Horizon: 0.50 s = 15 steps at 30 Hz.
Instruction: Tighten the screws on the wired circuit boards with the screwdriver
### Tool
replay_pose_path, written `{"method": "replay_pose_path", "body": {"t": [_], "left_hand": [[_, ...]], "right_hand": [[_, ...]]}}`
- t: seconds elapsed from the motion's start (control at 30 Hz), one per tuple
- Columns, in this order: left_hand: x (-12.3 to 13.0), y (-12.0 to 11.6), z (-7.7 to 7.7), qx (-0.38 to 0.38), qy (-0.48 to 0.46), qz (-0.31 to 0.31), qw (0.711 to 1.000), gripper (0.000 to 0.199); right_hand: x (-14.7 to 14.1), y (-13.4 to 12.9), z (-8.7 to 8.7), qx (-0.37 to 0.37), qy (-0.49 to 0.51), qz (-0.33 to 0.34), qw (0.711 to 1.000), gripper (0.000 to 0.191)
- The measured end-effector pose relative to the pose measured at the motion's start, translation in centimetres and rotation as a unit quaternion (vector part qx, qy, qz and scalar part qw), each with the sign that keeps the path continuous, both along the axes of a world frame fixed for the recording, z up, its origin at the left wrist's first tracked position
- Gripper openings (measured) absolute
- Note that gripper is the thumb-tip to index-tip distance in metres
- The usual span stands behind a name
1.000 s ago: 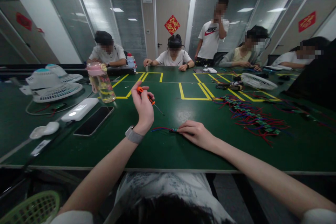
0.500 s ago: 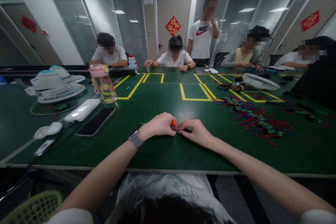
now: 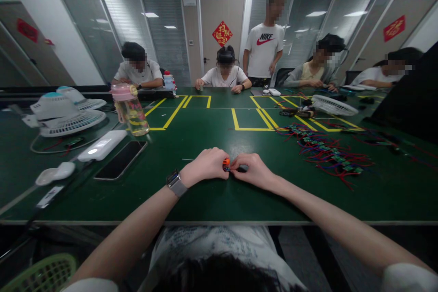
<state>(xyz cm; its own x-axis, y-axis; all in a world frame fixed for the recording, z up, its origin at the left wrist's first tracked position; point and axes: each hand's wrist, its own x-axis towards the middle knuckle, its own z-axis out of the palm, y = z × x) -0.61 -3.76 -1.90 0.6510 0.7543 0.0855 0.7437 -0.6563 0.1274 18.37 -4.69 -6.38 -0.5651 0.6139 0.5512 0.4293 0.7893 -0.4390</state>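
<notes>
My left hand (image 3: 211,164), with a watch on its wrist, is closed around a small orange and dark part (image 3: 226,162). Most of that part is hidden by my fingers, so its kind does not show. Close beside it, my right hand (image 3: 251,167) pinches with thumb and forefinger at the part's lower right edge. Whatever lies between those fingertips is too small to make out. Both hands rest low over the green table (image 3: 212,205). A thin pale rod (image 3: 186,159) lies just left of my left hand.
Left of my hands are a phone (image 3: 121,160), a white power bank (image 3: 102,145), a pink-lidded bottle (image 3: 133,112) and white fans (image 3: 68,114). Several small circuit boards with red and blue wires (image 3: 321,150) lie on the right. Co-workers sit across the table; one person (image 3: 265,50) stands.
My view has shifted slightly, moving the scene a little left. Both hands keep nearly the same pose at the orange part. The standing person has lowered a hand from the face.
</notes>
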Motion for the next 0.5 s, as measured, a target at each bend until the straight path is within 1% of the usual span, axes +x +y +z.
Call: {"method": "replay_pose_path", "body": {"t": [0.07,0.13,0.17,0.27,0.33,0.4,0.5], "left_hand": [[0.05,-0.04,0.04,0.004,0.003,0.005,1.000,0.018],[0.11,-0.09,0.09,0.004,0.006,0.006,1.000,0.018],[0.15,-0.12,0.11,0.005,0.006,0.004,1.000,0.018],[0.24,-0.19,0.11,0.008,0.005,-0.002,1.000,0.018],[0.26,-0.18,0.08,0.009,0.002,-0.001,1.000,0.018],[0.21,-0.11,0.04,0.002,-0.002,-0.002,1.000,0.018],[0.02,0.10,-0.02,-0.021,-0.016,-0.005,1.000,0.018]], "right_hand": [[0.08,-0.03,0.04,0.045,-0.015,0.032,0.998,0.012],[0.16,-0.06,0.14,0.062,-0.019,0.050,0.997,0.012],[0.18,-0.07,0.19,0.049,-0.011,0.046,0.998,0.012],[0.17,-0.03,0.29,-0.044,0.023,0.005,0.999,0.011],[0.15,0.03,0.31,-0.086,0.030,-0.013,0.996,0.011],[0.16,0.10,0.27,-0.087,0.027,-0.013,0.996,0.011],[0.27,0.19,0.13,-0.047,0.017,0.012,0.999,0.010]]}}
